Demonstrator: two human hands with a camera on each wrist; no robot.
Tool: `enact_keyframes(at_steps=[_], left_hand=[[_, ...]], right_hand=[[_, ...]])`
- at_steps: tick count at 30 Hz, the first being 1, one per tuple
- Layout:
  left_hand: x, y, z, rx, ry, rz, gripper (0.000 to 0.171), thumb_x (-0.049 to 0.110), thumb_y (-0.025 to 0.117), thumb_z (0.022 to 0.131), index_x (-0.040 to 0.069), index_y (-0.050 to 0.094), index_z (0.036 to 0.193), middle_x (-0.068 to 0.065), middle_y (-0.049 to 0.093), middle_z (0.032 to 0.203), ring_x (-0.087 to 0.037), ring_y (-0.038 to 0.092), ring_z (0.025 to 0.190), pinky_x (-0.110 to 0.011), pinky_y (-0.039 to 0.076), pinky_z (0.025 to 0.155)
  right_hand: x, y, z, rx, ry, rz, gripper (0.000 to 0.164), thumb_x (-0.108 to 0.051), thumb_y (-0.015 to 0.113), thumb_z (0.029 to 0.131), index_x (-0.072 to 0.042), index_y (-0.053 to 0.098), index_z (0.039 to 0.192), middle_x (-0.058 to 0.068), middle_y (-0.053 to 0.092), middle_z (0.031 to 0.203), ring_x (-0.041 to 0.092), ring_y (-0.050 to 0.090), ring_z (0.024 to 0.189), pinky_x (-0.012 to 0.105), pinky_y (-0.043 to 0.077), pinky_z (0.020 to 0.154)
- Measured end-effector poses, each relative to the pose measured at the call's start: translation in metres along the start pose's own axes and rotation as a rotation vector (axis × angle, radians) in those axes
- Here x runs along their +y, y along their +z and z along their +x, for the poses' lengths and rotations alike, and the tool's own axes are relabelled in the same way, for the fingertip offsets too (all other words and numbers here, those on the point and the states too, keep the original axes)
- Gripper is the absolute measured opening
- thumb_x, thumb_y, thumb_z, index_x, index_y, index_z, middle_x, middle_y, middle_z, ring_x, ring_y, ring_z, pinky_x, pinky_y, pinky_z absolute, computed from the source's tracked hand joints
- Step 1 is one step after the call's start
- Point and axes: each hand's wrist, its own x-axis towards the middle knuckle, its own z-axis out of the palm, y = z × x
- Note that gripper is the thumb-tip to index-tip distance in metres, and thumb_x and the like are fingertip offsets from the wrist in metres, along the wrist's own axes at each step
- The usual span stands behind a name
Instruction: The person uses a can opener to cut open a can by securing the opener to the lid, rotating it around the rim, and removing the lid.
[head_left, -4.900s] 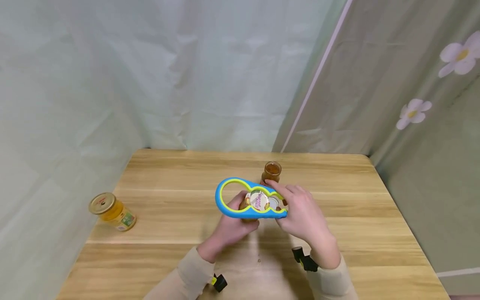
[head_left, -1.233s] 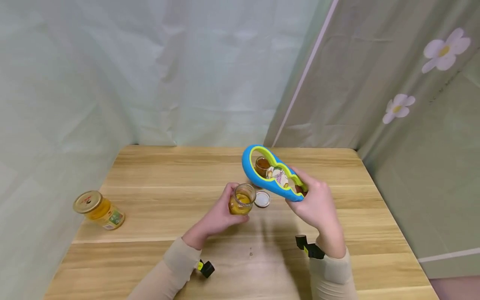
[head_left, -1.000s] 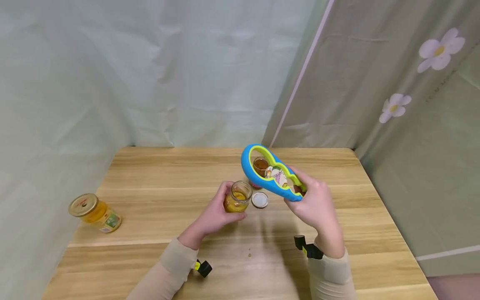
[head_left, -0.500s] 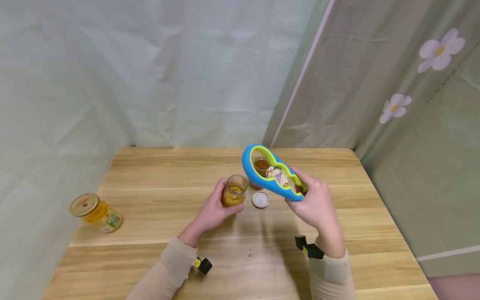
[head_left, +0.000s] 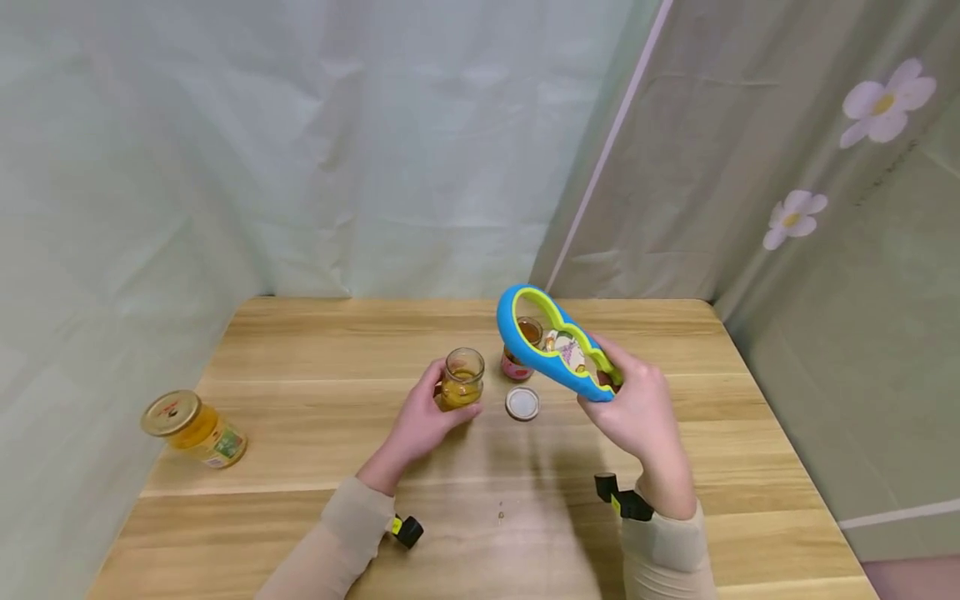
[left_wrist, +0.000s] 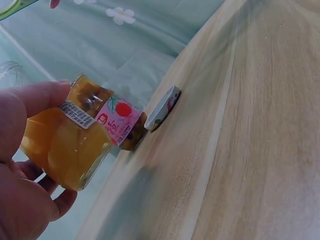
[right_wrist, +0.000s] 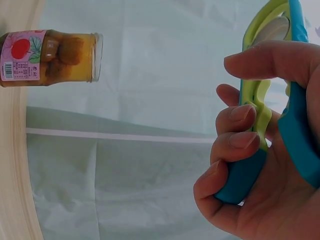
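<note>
In the head view my left hand (head_left: 422, 421) grips a lidless glass jar (head_left: 461, 392) of yellow contents, its mouth facing up. The left wrist view shows that jar's base (left_wrist: 90, 172) raised off the table, fingers beneath it and thumb along its side. My right hand (head_left: 639, 408) holds a blue and green jar opener (head_left: 553, 367) in the air to the right, fingers curled round its handles. A patterned lid (head_left: 570, 352) sits within the opener's toothed opening. Behind the opener stands another open jar (head_left: 516, 367) with a pink label and brown fruit.
A loose lid (head_left: 522, 403) lies on the wooden table (head_left: 337, 342), its pale inside up, in front of the pink-labelled jar. At the far left stands a yellow jar (head_left: 217, 437) with its gold lid on. Pale curtains hang behind the table.
Earlier the opener sat over the left hand's jar; it has since been lifted off to the right with the lid in it. Lately the left hand has shifted the jar slightly left and away.
</note>
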Motion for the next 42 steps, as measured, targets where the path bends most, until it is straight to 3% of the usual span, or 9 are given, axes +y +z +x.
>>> enact_keyframes(at_steps=[6,12,17,23,28,32,42], left_hand=[[-0.002,0.002,0.014,0.004,0.03,0.044,0.066,0.025,0.084,0.08,0.03,0.049,0.135,0.007,0.059,0.126,-0.014,0.049,0.12,-0.054,0.036,0.108],[-0.007,0.001,0.033,0.028,0.092,0.069,0.066,0.027,0.084,0.08,0.027,0.05,0.137,0.001,0.048,0.131,-0.018,0.045,0.122,-0.055,0.039,0.105],[-0.008,-0.007,0.044,0.04,0.088,0.049,0.066,0.029,0.083,0.08,0.02,0.051,0.137,-0.001,0.047,0.13,-0.017,0.046,0.121,-0.051,0.042,0.104],[-0.012,-0.015,0.058,0.051,0.086,0.057,0.068,0.027,0.082,0.082,0.009,0.048,0.138,-0.004,0.047,0.13,-0.018,0.047,0.12,-0.047,0.044,0.104],[-0.023,-0.018,0.063,0.046,0.092,0.088,0.068,0.025,0.081,0.083,0.006,0.046,0.139,-0.007,0.046,0.129,-0.02,0.047,0.118,-0.046,0.044,0.104],[-0.031,-0.019,0.064,0.026,0.096,0.107,0.069,0.023,0.078,0.086,0.011,0.042,0.143,-0.006,0.044,0.132,-0.019,0.046,0.121,-0.045,0.04,0.108],[-0.038,-0.016,0.067,0.003,0.083,0.143,0.073,0.012,0.073,0.09,0.013,0.032,0.151,-0.006,0.041,0.141,-0.019,0.04,0.13,-0.046,0.029,0.114]], right_hand=[[0.001,-0.001,0.002,0.002,-0.001,-0.011,0.066,-0.011,0.079,0.069,-0.017,0.062,0.133,0.008,0.07,0.094,0.018,0.055,0.068,0.036,0.048,0.054],[0.004,0.0,0.0,0.0,0.001,-0.015,0.067,-0.009,0.078,0.069,-0.017,0.062,0.133,0.004,0.068,0.089,0.016,0.053,0.065,0.034,0.045,0.051],[0.006,0.001,0.0,0.001,-0.001,-0.017,0.067,-0.008,0.078,0.068,-0.015,0.062,0.133,0.004,0.064,0.08,0.016,0.05,0.061,0.033,0.043,0.049],[0.005,0.001,0.001,-0.005,-0.004,-0.024,0.067,-0.009,0.078,0.069,-0.016,0.062,0.133,0.002,0.065,0.083,0.016,0.05,0.062,0.033,0.043,0.05],[0.005,0.002,0.001,-0.014,0.016,-0.028,0.065,-0.01,0.078,0.069,-0.018,0.062,0.131,0.002,0.062,0.076,0.015,0.049,0.061,0.033,0.042,0.05],[0.005,0.003,0.0,-0.015,0.022,-0.045,0.065,-0.011,0.078,0.068,-0.02,0.062,0.131,-0.003,0.054,0.068,0.015,0.048,0.059,0.032,0.039,0.049],[0.005,0.004,0.002,-0.011,-0.025,-0.041,0.064,-0.008,0.076,0.069,-0.02,0.063,0.13,-0.004,0.051,0.066,0.012,0.046,0.056,0.03,0.037,0.047]])
